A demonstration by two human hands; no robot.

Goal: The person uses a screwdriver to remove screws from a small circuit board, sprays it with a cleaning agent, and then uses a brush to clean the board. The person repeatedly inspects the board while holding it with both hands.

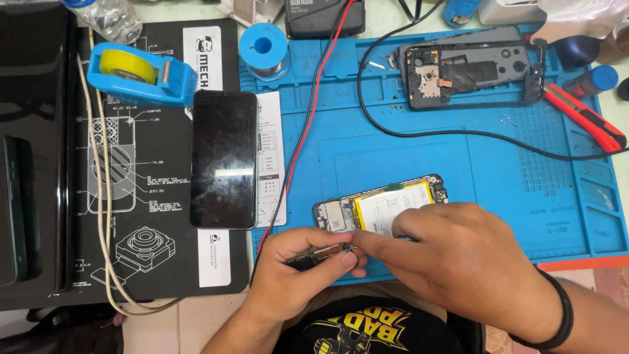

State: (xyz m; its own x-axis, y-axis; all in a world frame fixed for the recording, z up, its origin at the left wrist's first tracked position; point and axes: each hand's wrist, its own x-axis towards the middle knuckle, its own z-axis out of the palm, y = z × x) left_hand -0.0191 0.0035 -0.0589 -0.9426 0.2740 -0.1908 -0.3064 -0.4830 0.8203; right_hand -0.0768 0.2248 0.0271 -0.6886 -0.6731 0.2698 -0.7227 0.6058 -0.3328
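An opened phone (386, 203) with a yellow-edged white battery lies on the blue work mat (406, 151), partly hidden by my right hand. My left hand (298, 272) pinches a small dark narrow part (321, 254) at the mat's front edge. My right hand (458, 262) reaches across to it, thumb and forefinger touching the part's right end. A black band circles my right wrist.
A black phone (223, 159) lies screen up on a dark printed mat. A blue tape dispenser (141, 72), solder spool (263, 50), second opened phone shell (468, 73), red cutter (583, 118), and red and black leads (308, 118) sit around.
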